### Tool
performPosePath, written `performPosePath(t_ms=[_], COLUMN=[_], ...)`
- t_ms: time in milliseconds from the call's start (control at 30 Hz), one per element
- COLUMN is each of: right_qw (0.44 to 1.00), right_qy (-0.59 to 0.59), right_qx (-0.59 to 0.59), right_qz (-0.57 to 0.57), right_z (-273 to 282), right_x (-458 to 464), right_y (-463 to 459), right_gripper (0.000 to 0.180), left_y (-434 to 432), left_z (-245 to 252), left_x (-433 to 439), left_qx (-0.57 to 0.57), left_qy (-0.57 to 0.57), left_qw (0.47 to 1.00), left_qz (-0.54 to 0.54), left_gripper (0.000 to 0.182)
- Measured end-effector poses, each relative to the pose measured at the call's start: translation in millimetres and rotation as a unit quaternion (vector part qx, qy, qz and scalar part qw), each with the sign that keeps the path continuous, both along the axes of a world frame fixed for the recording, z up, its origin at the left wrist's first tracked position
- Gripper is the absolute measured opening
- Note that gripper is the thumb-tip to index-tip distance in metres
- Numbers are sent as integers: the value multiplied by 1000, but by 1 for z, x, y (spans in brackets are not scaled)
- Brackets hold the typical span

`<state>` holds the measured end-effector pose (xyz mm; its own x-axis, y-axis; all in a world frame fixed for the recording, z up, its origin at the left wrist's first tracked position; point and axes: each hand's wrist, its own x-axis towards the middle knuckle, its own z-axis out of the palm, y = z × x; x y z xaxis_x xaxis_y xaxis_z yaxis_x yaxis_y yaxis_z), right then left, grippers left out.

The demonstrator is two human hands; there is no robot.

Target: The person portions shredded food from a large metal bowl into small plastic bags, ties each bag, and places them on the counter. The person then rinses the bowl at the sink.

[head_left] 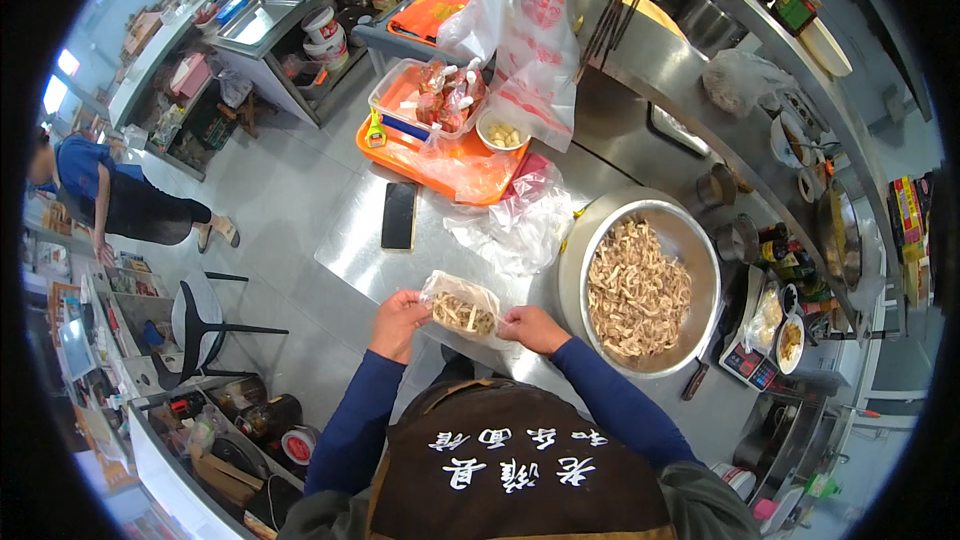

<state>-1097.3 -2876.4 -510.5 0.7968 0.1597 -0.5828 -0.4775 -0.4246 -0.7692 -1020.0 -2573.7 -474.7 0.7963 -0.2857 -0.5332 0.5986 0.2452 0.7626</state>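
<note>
A clear plastic bag (465, 309) holding sliced brown pieces, perhaps mushroom or meat, is stretched between my two hands over the near edge of the steel table. My left hand (397, 324) pinches its left side. At the other side, my right hand (531, 328) grips the bag's corner. To the right stands a large metal pot (581, 270), with many similar strips (637, 289) in it. A black smartphone (399, 215) lies beyond my left hand. Crumpled plastic bags (525, 229) lie between the phone and the pot.
Beyond the phone, an orange tray (427, 169) carries a clear tub (390, 90) of red packets and a bowl of garlic cloves (501, 131). A knife (697, 375) and a digital scale (750, 367) are right of the pot. A person (127, 187) stands far left, near a chair (196, 322).
</note>
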Motion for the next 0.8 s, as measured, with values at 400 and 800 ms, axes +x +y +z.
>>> performPosePath(t_ms=[400, 800], right_qw=[951, 965], right_qy=[-34, -183], right_qx=[191, -168], right_qz=[-240, -88], right_z=[4, -19], right_x=[-27, -39], right_y=[-6, -17], right_gripper=[17, 24], left_y=[6, -7], left_z=[-8, -25], left_x=[-25, -8], left_qx=[27, 62], left_qy=[3, -20], left_qw=[1000, 997], left_qz=[6, -31], left_gripper=[11, 17])
